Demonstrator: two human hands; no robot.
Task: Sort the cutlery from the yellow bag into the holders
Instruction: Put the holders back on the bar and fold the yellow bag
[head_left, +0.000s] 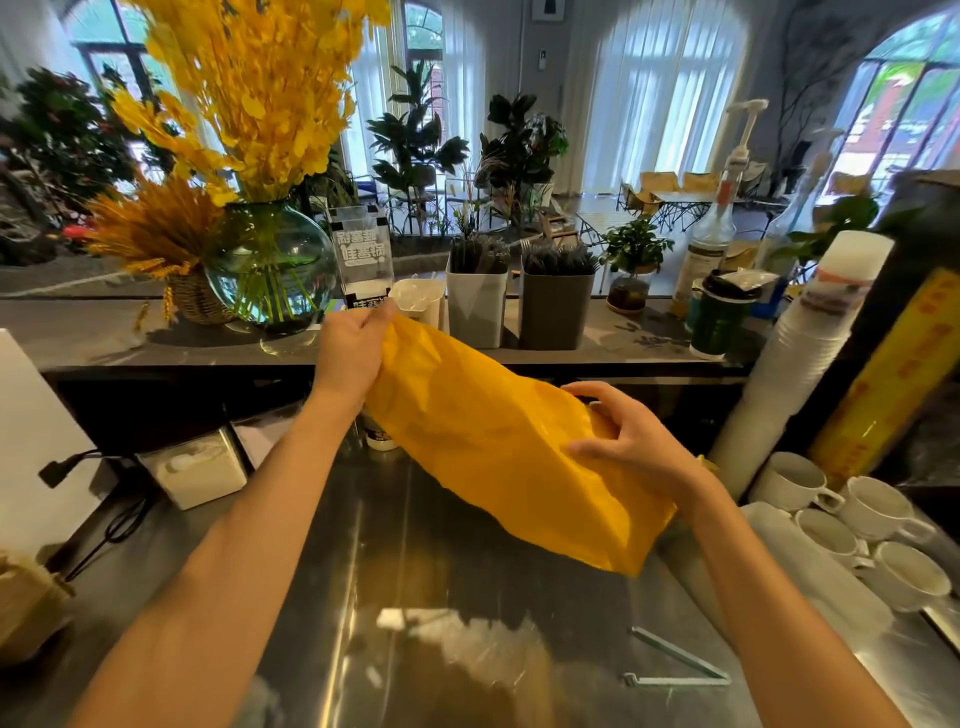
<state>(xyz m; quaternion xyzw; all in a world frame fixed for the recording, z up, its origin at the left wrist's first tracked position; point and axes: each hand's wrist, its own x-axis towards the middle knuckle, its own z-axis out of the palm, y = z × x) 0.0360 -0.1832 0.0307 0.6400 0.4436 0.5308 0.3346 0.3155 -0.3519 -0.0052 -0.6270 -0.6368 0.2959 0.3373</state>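
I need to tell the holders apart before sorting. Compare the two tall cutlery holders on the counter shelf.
The left holder is light grey; the right holder is dark grey. The left holder stands beside a small white container; the right holder stands nearer the dark green cup. Both are upright, rectangular, side by side, and already hold dark cutlery; I cannot tell which kind each holds.

Bare steel counter (415, 545) lies open below the raised crinkled yellow plastic bag (498, 441). White ceramic cups (878, 512) crowd its right edge. Metal tongs (675, 660) lie near front.
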